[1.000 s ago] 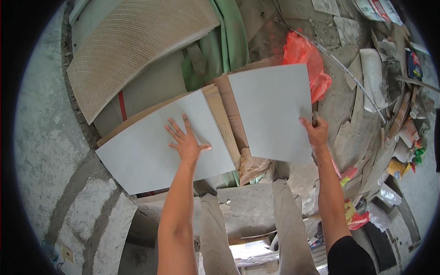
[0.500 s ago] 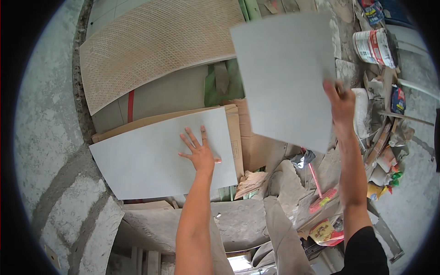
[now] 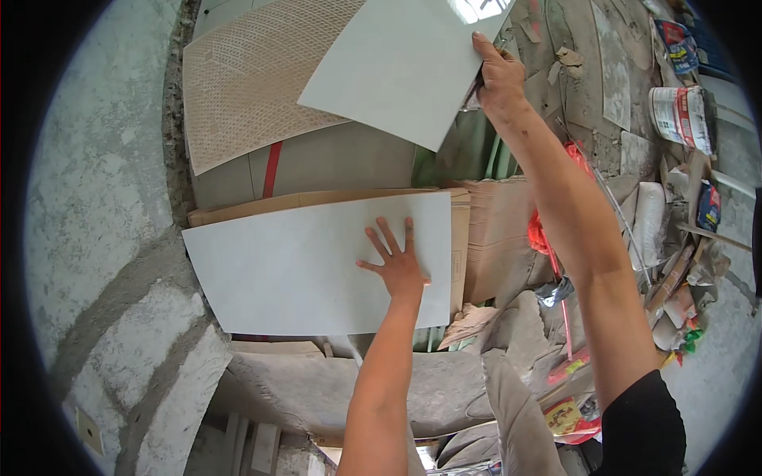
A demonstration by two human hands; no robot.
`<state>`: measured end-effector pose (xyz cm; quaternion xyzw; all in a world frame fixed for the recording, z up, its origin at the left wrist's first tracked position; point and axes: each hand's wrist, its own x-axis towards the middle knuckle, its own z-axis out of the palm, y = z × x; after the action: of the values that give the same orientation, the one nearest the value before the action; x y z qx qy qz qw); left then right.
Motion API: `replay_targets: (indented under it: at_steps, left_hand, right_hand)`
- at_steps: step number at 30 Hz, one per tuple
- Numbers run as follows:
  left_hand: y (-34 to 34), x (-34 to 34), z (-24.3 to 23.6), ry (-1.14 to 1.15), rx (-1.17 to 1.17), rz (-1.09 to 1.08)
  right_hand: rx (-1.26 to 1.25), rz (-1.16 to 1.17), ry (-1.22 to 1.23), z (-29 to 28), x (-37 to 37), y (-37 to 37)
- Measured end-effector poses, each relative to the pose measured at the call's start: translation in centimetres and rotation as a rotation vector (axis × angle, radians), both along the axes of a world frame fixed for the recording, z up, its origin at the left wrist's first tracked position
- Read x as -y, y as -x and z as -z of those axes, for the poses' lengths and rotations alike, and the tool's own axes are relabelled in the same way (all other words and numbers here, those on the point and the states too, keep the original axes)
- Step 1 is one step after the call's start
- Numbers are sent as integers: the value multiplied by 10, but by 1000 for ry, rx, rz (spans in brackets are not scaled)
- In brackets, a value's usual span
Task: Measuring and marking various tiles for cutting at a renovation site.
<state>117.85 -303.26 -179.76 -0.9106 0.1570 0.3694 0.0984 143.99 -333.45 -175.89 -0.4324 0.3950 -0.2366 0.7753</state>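
Note:
With fingers spread, my left hand (image 3: 402, 270) lies flat on a large pale grey tile (image 3: 278, 270), near its right end. Brown cardboard (image 3: 460, 262) shows under that tile along its far and right edges. My right hand (image 3: 502, 75) grips the right edge of a second pale grey tile (image 3: 389, 67), thumb on top and fingers hidden beneath. This held tile is tilted and covers part of a tile lying textured back up (image 3: 262, 87). Light glares off its far corner, which runs out of the picture.
A rough grey wall (image 3: 103, 159) runs along the left. Cardboard scraps litter the right side, with a white bucket (image 3: 681, 117), a rolled white bundle (image 3: 649, 222) and a red-handled broom (image 3: 567, 365). A red strip (image 3: 272, 170) crosses the tile between the two stacks.
My right hand has carried its tile away from me and to the left, turning it over the textured one. My left hand stays flat on the nearer tile. The view has shifted slightly.

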Motion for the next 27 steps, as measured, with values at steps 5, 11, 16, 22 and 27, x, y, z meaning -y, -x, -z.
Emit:
replay_targets:
  at_steps: [5,11,16,22,27]
  left_hand:
    - [-5,-3,-5,44,3,-29]
    - [0,2,5,82,22,-28]
    - [2,4,6,64,-33,-39]
    - [3,-1,10,34,-18,-17]
    - [6,-6,10,50,-26,-14]
  right_hand:
    - [-55,17,51,34,-16,19]
    - [-202,-174,141,70,3,43]
    - [-519,-329,283,80,7,57]
    - [-256,-403,117,49,11,99]
    - [-244,-415,42,12,-8,204]
